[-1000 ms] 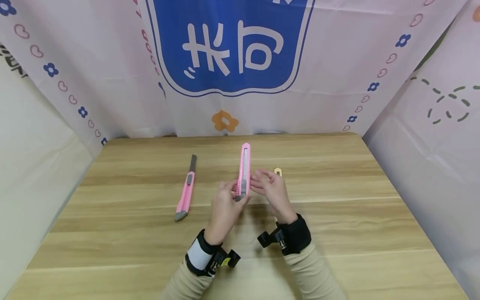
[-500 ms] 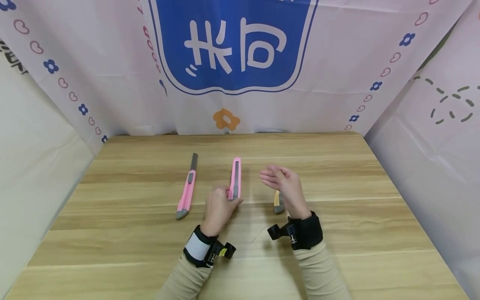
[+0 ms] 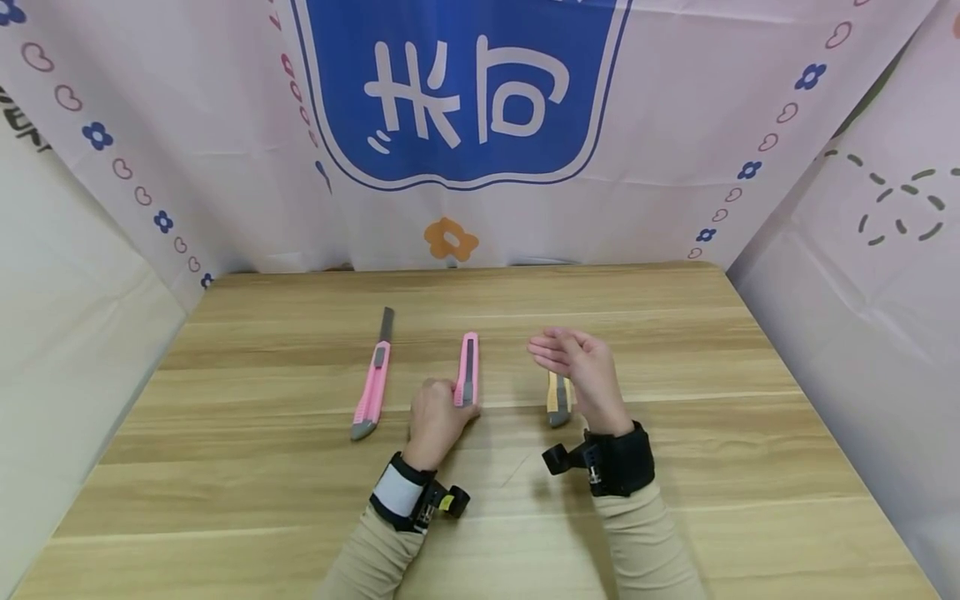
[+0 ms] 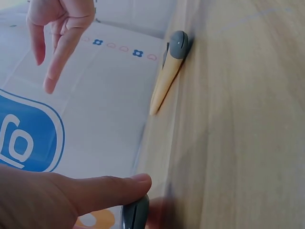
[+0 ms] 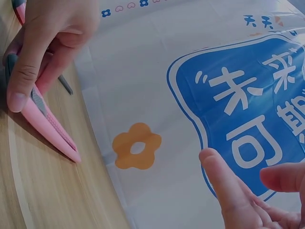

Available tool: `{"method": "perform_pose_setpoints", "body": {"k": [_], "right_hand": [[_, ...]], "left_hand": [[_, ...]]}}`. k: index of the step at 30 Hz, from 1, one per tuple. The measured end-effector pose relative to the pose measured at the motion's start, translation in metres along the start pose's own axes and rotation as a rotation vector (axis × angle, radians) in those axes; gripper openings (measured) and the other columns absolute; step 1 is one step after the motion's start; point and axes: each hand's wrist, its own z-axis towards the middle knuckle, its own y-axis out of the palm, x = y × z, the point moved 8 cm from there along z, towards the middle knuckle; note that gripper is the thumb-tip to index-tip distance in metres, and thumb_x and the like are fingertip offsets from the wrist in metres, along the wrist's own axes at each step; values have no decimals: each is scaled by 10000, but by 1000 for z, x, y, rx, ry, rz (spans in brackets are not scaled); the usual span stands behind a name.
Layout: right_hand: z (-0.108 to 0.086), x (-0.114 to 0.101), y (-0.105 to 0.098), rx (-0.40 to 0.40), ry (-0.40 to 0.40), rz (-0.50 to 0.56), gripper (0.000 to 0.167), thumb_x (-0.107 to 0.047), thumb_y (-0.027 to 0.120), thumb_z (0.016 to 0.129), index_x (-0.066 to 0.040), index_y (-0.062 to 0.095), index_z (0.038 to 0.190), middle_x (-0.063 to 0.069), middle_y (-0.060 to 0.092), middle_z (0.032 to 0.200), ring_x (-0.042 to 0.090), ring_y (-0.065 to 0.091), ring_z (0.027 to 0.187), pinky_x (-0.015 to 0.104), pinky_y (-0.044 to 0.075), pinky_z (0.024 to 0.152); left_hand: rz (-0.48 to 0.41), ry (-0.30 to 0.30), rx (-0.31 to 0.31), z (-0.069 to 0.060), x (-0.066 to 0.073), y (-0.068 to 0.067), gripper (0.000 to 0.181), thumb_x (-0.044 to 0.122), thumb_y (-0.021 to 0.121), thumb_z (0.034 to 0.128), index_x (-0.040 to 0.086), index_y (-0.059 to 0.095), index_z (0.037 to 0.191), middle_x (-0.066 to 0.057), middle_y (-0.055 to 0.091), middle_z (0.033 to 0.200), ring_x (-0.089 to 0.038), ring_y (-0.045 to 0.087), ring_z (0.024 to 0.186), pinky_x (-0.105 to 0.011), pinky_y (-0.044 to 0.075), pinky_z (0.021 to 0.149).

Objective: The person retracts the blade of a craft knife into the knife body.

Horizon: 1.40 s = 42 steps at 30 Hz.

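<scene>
Your left hand has the middle pink utility knife pinched at its near end, by the grey end cap. No blade shows past its far tip. Tip is on or just above the table; can't tell which. I read this as a set-down: lower it level, let the near end touch gently, release only once the whole body bears on the wood. Leave room to the left pink utility knife, whose blade is out and points far; don't sweep left. Your right hand is empty, fingers straight, raised above the yellow utility knife lying on the right. It hides that knife's far end, so check there for exposed steel before dropping your fingers.
</scene>
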Motion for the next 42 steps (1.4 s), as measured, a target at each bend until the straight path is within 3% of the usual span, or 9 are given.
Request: {"method": "perform_pose_setpoints", "body": {"k": [8,17,33,42], "right_hand": [[1,-2,-2,10,-2,9,319,-132,426,1027,108,542,1202,-34,744,864,240,725,1008,237,604,838],[1,-1,-1,2,5,7,314,-137,428,1027,99,545,1198,-37,739,863,162,740,935,242,606,836],[0,-2,1,-12,20,-5,334,-159,435,1030,102,539,1212,-59,743,845,71,731,848,231,609,818],[-1,-2,1,-19,20,-20,332,-165,441,1029,95,546,1208,32,763,966,73,733,854,236,609,823]], "left_hand": [[33,-28,-45,2,-6,8,342,241,857,703,4,700,893,-107,596,819,-176,510,657,-231,362,515],[38,-74,-104,1,-9,11,436,290,855,706,-1,665,970,-110,574,869,-184,502,672,-229,353,516],[55,-78,-122,0,-9,12,511,309,852,710,-18,636,1039,-130,581,899,-187,508,688,-234,368,518],[58,-83,-126,2,-10,9,568,336,861,695,-23,626,1067,-148,584,928,-190,498,702,-241,389,530]]}}
